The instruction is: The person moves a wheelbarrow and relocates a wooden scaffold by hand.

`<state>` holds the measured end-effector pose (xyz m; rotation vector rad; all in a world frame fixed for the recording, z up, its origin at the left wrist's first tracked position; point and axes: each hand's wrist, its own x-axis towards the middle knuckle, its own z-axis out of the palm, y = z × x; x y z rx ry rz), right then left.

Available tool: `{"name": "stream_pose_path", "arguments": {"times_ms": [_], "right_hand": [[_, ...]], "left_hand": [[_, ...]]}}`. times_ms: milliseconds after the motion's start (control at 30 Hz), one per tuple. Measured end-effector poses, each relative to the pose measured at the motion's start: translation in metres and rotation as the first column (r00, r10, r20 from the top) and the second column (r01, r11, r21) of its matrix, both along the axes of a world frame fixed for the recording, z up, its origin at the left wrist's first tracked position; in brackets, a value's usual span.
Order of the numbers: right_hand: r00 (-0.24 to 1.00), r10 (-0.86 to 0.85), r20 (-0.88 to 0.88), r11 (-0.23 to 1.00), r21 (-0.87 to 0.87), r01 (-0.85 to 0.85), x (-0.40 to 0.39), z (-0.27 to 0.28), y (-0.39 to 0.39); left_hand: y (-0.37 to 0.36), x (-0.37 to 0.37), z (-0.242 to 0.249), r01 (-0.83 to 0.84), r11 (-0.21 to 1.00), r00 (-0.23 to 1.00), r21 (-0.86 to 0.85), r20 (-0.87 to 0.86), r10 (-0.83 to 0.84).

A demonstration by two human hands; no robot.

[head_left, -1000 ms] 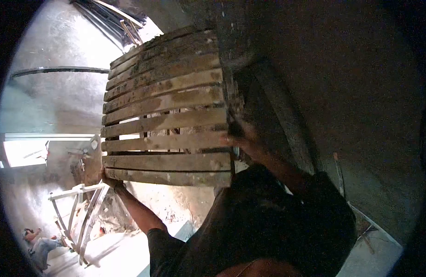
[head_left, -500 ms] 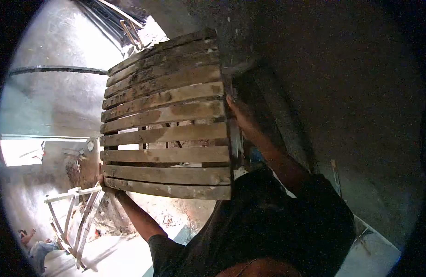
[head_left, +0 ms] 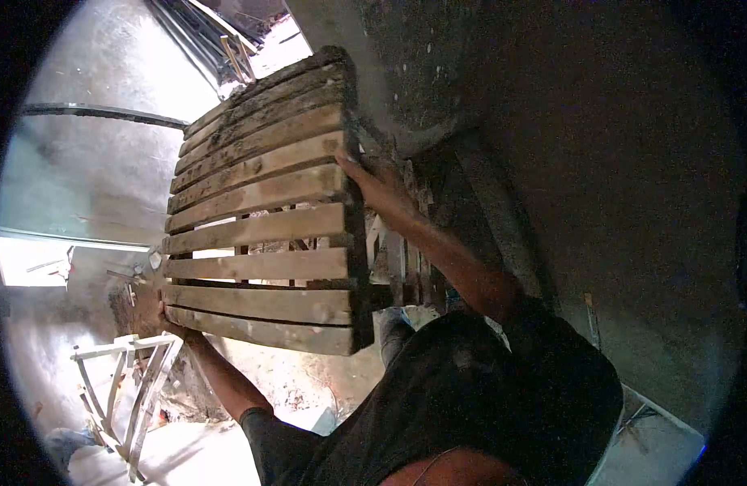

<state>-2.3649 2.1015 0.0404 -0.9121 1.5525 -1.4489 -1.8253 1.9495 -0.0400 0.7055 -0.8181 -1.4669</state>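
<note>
A slatted wooden panel point(head_left: 264, 223), its upper slats dark with dirt, is held up in front of me, tilted so that its right edge shows. My left hand point(head_left: 175, 324) grips the lower left corner, with its fingers partly hidden. Around the right edge, a little above mid-height, my right hand point(head_left: 365, 178) is closed, its thumb on the front of a slat and its other fingers out of sight behind.
A wooden trestle frame point(head_left: 126, 389) stands at the lower left. Dark pipes point(head_left: 191, 36) are at the upper left. Beyond the panel's right side are more timbers point(head_left: 410, 271) and a rough dark wall point(head_left: 616, 186).
The panel has shifted left and turned, so its right edge now faces me more. Both hands have moved left with it, and more of my right hand shows.
</note>
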Motion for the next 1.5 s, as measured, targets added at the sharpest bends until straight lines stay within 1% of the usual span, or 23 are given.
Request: {"name": "stream_pose_path", "arguments": {"times_ms": [33,133,233,333,400,433,467,567,633,667,733,800,867,933,1000,1067,1133,1200,1267,1300,1400,1467,1500], "right_hand": [[1.000,0.006,-0.016,0.998,-0.068,-0.007,0.002,-0.014,-0.012],[0.996,-0.085,0.029,0.994,-0.066,0.087,0.013,-0.015,-0.027],[0.990,-0.123,0.063,0.992,-0.023,0.125,0.004,-0.007,-0.046],[0.989,-0.025,0.146,0.999,0.028,0.021,-0.001,0.032,-0.034],[0.989,0.007,0.151,1.000,0.001,-0.007,-0.009,0.005,-0.046],[0.986,0.013,0.166,1.000,-0.016,-0.010,-0.011,-0.004,-0.051],[0.984,0.022,0.178,0.999,-0.035,-0.016,-0.010,-0.006,-0.053],[0.980,-0.022,0.196,0.996,-0.077,0.038,-0.004,0.002,-0.051],[0.984,-0.042,0.173,0.999,-0.007,0.044,-0.002,0.016,-0.039],[0.985,-0.057,0.161,0.998,0.030,0.052,-0.006,0.019,-0.039],[0.990,-0.011,0.141,0.996,0.093,-0.003,-0.019,0.019,-0.041],[0.989,0.058,0.134,0.990,0.118,-0.074,-0.030,0.005,-0.051],[0.971,0.094,0.222,0.993,-0.083,-0.077,-0.036,-0.002,-0.052],[0.975,0.073,0.212,0.997,-0.008,-0.073,-0.042,0.007,-0.058],[0.978,0.049,0.203,0.996,0.061,-0.063,-0.050,0.021,-0.064],[0.982,0.115,0.147,0.993,-0.006,-0.115,-0.063,0.029,-0.077],[0.981,0.120,0.149,0.991,0.037,-0.127,-0.068,0.047,-0.068],[0.982,0.110,0.157,0.989,0.077,-0.123,-0.066,0.048,-0.064],[0.963,0.146,0.224,0.988,-0.074,-0.133,-0.065,0.027,-0.074],[0.973,0.085,0.213,0.958,-0.286,-0.021,-0.059,0.019,-0.080],[0.977,0.094,0.190,0.969,-0.242,-0.047,-0.056,0.007,-0.087],[0.961,0.105,0.256,0.986,-0.154,-0.067,-0.056,0.021,-0.082],[0.943,0.096,0.318,0.995,-0.058,-0.082,-0.056,0.025,-0.079]], "left_hand": [[0.004,-0.010,0.005,-0.113,0.988,0.994,0.105,0.000,0.113],[-0.006,0.008,-0.010,-0.148,0.986,0.987,0.080,0.074,0.142],[-0.010,-0.002,-0.009,-0.135,0.990,0.991,0.045,0.006,0.135],[0.004,-0.016,0.003,-0.231,0.972,0.973,0.045,0.011,0.231],[-0.004,-0.003,-0.002,-0.024,0.999,0.999,0.044,-0.034,0.026],[-0.010,-0.003,-0.006,-0.236,0.969,0.971,0.067,0.043,0.233],[-0.031,0.041,-0.053,-0.423,0.856,0.774,-0.296,0.374,0.511],[-0.009,0.014,-0.026,-0.366,0.929,0.901,-0.048,0.232,0.367],[-0.027,0.047,-0.051,-0.325,0.941,0.906,-0.093,0.254,0.338],[-0.020,0.027,-0.030,-0.323,0.942,0.907,-0.096,0.254,0.337],[0.021,-0.046,0.032,-0.243,0.961,0.970,0.130,0.049,0.238],[0.020,-0.035,0.018,-0.235,0.966,0.971,0.111,0.077,0.227],[0.024,-0.028,0.009,-0.351,0.932,0.930,0.083,0.147,0.337],[0.031,-0.024,0.000,-0.382,0.920,0.917,0.091,0.159,0.365],[0.038,-0.011,-0.015,-0.499,0.867,0.786,-0.021,0.409,0.463],[0.055,-0.034,-0.014,-0.522,0.853,0.826,0.018,0.261,0.500],[0.074,-0.069,0.021,-0.469,0.875,0.880,0.119,0.153,0.451],[0.069,-0.058,0.014,-0.549,0.835,0.815,0.033,0.243,0.526],[0.065,-0.058,0.013,-0.557,0.821,0.828,0.128,0.161,0.537],[0.073,-0.082,0.032,-0.526,0.834,0.850,0.167,0.134,0.509],[0.039,0.027,-0.046,-0.565,0.822,0.759,-0.072,0.345,0.552],[0.047,0.012,-0.044,-0.559,0.773,0.498,-0.301,0.624,0.603],[0.049,0.004,-0.043,-0.548,0.787,0.524,-0.282,0.618,0.586]]}}
